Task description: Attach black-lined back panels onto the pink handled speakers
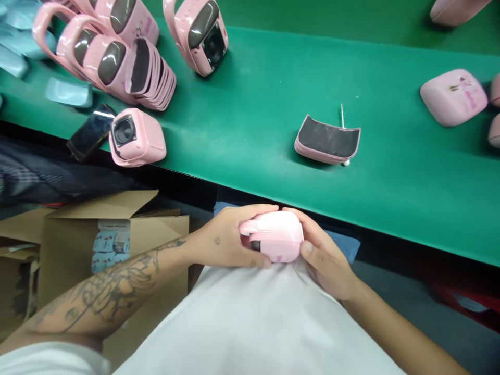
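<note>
The left hand [221, 237] and right hand [324, 255] grip a pink plastic speaker casing [273, 237] above a white shirt [250, 323] — more pink casings [453, 97] lie on the green workbench mat [390, 208] ahead.

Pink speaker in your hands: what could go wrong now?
The glossy pink speaker, held between the left hand and right hand, might slip from the fingers and fall, since it is held off the edge of the green bench mat. The phone, lying at the mat's edge, could also get bumped off.
</note>
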A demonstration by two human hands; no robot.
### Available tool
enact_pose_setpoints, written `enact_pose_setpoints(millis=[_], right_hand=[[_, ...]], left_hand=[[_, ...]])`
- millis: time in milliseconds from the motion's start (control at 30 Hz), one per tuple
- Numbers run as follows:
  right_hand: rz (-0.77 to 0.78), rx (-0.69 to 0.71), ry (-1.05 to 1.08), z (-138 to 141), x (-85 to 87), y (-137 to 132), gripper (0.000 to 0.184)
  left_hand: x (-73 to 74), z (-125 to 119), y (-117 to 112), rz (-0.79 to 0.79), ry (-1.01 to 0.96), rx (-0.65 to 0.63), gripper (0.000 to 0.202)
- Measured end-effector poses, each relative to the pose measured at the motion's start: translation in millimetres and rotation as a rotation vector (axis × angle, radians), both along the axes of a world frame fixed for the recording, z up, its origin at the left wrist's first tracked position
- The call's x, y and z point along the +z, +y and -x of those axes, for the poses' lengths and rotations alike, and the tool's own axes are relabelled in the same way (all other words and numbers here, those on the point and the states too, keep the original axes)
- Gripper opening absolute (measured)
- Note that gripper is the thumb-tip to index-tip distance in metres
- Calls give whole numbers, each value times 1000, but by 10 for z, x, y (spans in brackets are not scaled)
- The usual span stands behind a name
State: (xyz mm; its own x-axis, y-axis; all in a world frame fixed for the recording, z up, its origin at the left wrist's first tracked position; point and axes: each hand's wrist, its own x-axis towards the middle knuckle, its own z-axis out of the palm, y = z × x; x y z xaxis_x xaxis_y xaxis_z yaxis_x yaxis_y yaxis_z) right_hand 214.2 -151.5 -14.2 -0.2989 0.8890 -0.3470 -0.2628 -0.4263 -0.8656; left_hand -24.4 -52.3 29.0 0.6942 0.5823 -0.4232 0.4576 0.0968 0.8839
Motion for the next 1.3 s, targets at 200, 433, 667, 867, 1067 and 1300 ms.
enact_pose_setpoints(millis=[200, 433, 667, 867, 1067, 1300], right_hand=[[-81, 35, -295, -143, 69, -54, 90], [-167, -8, -388, -90, 100, -46, 73], [-13, -399, -202, -92, -88, -20, 71], [-179, -656, -267, -77, 41, 300, 81], [-412, -434, -506, -265, 215, 325, 96], [-589, -406, -593, -191, 363, 410, 77]], left_hand=[[1, -177, -71, -47, -99, 2, 79], [144, -301, -78, -187, -12, -39, 59], [-72, -309, 120, 158, -358, 282, 116], [-226, -765, 62, 184, -710, 426, 85], [-182, -697, 116, 13, -720, 421, 82], [-91, -762, 88, -18, -652, 626, 90]])
